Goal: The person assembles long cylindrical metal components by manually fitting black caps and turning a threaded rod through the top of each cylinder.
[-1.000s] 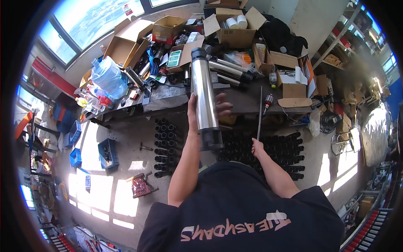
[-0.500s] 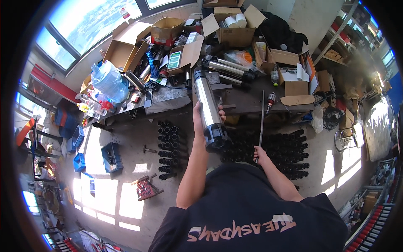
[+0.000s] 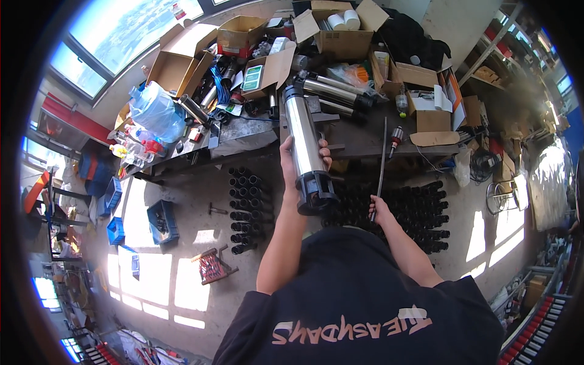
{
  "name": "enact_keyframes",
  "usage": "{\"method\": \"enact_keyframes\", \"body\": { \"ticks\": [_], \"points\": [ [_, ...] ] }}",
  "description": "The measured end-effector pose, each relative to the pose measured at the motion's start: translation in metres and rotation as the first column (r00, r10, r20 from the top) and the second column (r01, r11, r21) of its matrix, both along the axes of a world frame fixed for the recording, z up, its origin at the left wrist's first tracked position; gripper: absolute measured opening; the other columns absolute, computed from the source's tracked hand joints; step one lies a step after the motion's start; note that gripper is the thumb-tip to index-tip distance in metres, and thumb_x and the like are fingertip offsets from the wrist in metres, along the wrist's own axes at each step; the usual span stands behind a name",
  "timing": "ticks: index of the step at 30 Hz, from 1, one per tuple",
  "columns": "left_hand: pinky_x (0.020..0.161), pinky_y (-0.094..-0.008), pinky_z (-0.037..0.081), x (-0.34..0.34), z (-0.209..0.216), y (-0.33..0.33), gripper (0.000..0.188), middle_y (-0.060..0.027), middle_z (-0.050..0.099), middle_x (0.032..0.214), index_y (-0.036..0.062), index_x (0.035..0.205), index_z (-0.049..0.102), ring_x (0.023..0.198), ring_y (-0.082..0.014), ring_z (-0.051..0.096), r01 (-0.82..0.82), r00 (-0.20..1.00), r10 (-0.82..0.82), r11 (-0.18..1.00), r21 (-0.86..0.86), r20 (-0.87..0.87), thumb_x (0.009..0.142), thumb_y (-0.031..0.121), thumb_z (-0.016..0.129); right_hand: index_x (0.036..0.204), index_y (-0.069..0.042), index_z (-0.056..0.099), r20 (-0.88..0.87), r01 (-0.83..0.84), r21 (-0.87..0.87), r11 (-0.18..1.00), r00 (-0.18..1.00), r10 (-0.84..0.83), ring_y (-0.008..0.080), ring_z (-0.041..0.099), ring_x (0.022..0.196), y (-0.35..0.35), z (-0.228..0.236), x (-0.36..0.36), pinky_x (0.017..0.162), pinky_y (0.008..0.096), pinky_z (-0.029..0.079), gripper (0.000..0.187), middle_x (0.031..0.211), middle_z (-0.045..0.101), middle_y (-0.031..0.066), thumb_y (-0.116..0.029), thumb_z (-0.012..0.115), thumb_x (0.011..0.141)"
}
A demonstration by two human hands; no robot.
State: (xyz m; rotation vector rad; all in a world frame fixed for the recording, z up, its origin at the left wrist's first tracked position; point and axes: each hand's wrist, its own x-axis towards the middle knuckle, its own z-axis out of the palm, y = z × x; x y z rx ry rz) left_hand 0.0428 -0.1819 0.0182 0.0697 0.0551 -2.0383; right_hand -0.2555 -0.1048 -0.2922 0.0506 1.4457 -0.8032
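My left hand (image 3: 288, 160) is closed around a shiny steel cylinder with black ends (image 3: 302, 131), which looks like a submersible pump body. The cylinder is tilted, its open-slotted black end nearest me and its other end toward the workbench. Lower down to the right, my right hand (image 3: 378, 210) grips the near end of a long thin metal rod (image 3: 382, 161). The rod points away from me toward the bench edge, apart from the cylinder. Similar steel cylinders (image 3: 337, 91) lie on the workbench (image 3: 371, 135) beyond.
Rows of black cylindrical parts (image 3: 413, 213) stand on the floor below the bench, with black tubes (image 3: 244, 207) to the left. A hammer (image 3: 217, 209), blue crates (image 3: 163, 222) and a small stool (image 3: 214, 267) are at left. Cardboard boxes (image 3: 344, 45) and a large plastic bottle (image 3: 155, 112) crowd the bench.
Both hands have moved slightly away from my body, carrying the cylinder and the rod with them. The cylinder's slotted black end shows more openly now. Both grips are kept.
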Motion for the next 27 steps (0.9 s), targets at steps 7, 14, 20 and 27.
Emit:
{"method": "enact_keyframes", "body": {
  "ticks": [7, 14, 20, 27],
  "points": [
    [0.06, -0.036, 0.06, 0.004, 0.013, -0.008, 0.067, -0.0147, 0.063, 0.084, -0.007, 0.11, 0.053, 0.071, -0.0253, 0.068, -0.025, 0.804, 0.033, 0.999, -0.022, 0.594, 0.092, 0.057, 0.047, 0.087, -0.02, 0.057, 0.031, -0.001, -0.082, 0.997, 1.0, 0.004, 0.0131, 0.05, 0.06, -0.034, 0.004, -0.001, 0.057, 0.0347, 0.04, 0.023, 0.069, 0.05, -0.0055, -0.042, 0.064, 0.092],
    [0.065, -0.0373, 0.06, 0.013, 0.017, -0.003, 0.061, -0.0154, 0.06, 0.092, -0.0046, 0.116, 0.05, 0.076, -0.025, 0.064, -0.05, 0.858, 0.109, 0.99, -0.129, 0.502, 0.096, 0.053, 0.046, 0.082, -0.022, 0.057, 0.128, 0.039, -0.046, 0.998, 0.991, -0.032, 0.0165, 0.056, 0.065, -0.055, 0.012, 0.022, 0.062, 0.0401, 0.042, 0.029, 0.074, 0.058, -0.0033, -0.048, 0.068, 0.087],
    [0.067, -0.0342, 0.052, -0.005, 0.009, 0.003, 0.058, -0.0152, 0.056, 0.098, 0.0019, 0.126, 0.046, 0.077, -0.023, 0.055, -0.035, 0.992, 0.058, 0.98, -0.194, 0.114, 0.094, 0.05, 0.053, 0.089, -0.017, 0.059, 0.048, -0.007, -0.115, 0.993, 0.999, 0.013, 0.0173, 0.058, 0.066, -0.045, -0.009, 0.01, 0.06, 0.0374, 0.045, 0.029, 0.073, 0.059, -0.0014, -0.045, 0.067, 0.089],
    [0.07, -0.0362, 0.055, -0.003, 0.003, -0.003, 0.063, -0.0159, 0.056, 0.1, -0.0002, 0.13, 0.04, 0.082, -0.0245, 0.059, -0.02, 0.99, 0.044, 0.984, -0.176, 0.134, 0.094, 0.049, 0.055, 0.09, -0.015, 0.058, 0.173, 0.188, -0.217, 0.958, 0.973, -0.151, 0.0157, 0.055, 0.064, -0.03, -0.002, 0.001, 0.054, 0.0313, 0.043, 0.023, 0.072, 0.057, -0.0007, -0.038, 0.062, 0.094]
  ]
}}
